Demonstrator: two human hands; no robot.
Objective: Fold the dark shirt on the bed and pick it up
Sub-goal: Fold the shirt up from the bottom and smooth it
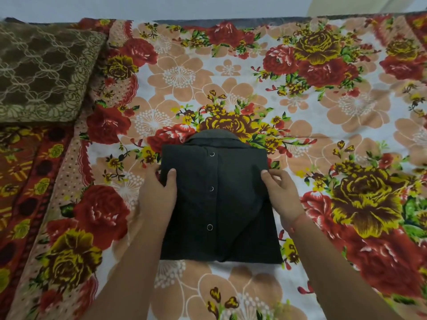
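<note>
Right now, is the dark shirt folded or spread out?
Folded: the dark shirt lies as a compact rectangle on the bedsheet, collar on top, no sleeves showing, left hand and right hand holding its sides.

dark shirt point(217, 199), folded rectangle, flat on bed point(323, 125)

Floral sheet point(323, 139), brown pillow point(44, 70) at left, pale wall point(161, 6) behind.

One view only: your head camera, wide-angle, looking forward and down across the bed point(300, 107) from close above, far edge at top.
</note>
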